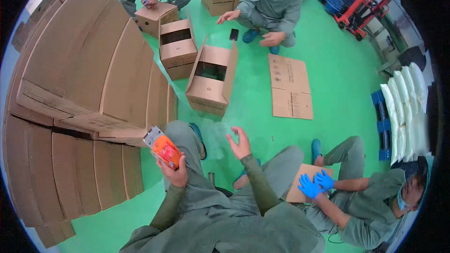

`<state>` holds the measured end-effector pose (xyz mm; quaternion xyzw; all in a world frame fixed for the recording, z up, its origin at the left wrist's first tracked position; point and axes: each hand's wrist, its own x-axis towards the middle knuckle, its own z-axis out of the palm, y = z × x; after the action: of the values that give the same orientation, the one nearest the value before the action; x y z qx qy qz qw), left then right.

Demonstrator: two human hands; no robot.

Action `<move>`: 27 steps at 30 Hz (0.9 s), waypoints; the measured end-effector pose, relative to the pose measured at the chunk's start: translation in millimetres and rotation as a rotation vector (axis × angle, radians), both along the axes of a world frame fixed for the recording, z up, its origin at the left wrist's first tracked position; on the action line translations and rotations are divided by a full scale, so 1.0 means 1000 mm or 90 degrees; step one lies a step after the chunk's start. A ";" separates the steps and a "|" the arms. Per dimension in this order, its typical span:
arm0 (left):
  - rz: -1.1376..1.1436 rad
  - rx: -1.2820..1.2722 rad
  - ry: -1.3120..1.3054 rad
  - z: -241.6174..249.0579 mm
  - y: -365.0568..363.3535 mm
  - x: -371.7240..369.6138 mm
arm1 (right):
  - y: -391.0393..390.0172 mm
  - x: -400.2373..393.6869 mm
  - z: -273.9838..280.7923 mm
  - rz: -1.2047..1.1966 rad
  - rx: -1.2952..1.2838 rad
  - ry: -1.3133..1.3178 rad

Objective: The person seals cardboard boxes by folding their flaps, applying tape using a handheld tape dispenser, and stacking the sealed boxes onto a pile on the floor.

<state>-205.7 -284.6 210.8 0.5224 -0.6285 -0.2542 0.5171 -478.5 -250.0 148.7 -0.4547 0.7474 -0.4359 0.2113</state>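
Note:
My left hand [176, 173] is closed around the lower end of an orange printed packet [167, 151] with a grey-and-white top end, held tilted above my left knee. My right hand [240, 145] is raised over my lap with its fingers apart and nothing in it. Beyond it, what looks like clear plastic film [213, 136] lies on the green floor near my feet. An open cardboard carton [208, 100] stands in front of me with its flaps up; its inside is dark and hard to make out.
Stacked cartons [70, 56] rise close on my left. Another open carton [178, 56] and a flattened one [290, 89] are ahead. Co-workers sit or squat around; one at right rests blue-gloved hands [315, 185] on cardboard. White sacks [403, 107] and a red lift [365, 7] stand right.

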 end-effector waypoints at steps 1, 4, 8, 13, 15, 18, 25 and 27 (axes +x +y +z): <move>-0.012 0.007 0.007 -0.007 0.002 0.003 | -0.034 -0.011 -0.001 0.013 -0.066 0.094; -0.030 0.006 -0.023 -0.018 0.009 0.014 | -0.144 -0.059 0.019 -0.068 -0.050 0.106; -0.025 -0.082 -0.115 -0.011 0.004 0.015 | -0.265 -0.099 0.060 -0.196 0.300 0.104; -0.020 0.024 -0.085 0.016 -0.005 0.004 | -0.312 -0.150 -0.057 0.090 0.388 0.175; -0.051 0.099 0.051 0.043 -0.012 -0.013 | -0.280 -0.149 -0.013 0.105 0.295 0.114; -0.107 0.220 0.348 0.077 -0.029 -0.052 | -0.173 -0.144 0.008 0.109 0.228 0.066; -0.266 0.268 0.290 -0.012 -0.110 -0.163 | 0.065 -0.095 -0.111 -0.159 0.156 0.119; -0.250 0.251 0.114 -0.087 -0.093 -0.196 | 0.091 -0.088 -0.108 -0.218 0.172 0.051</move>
<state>-401.7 -378.1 123.5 0.4569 -0.6078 -0.5118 0.3999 -566.5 -158.8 40.9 -0.3053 0.8731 -0.3433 0.1633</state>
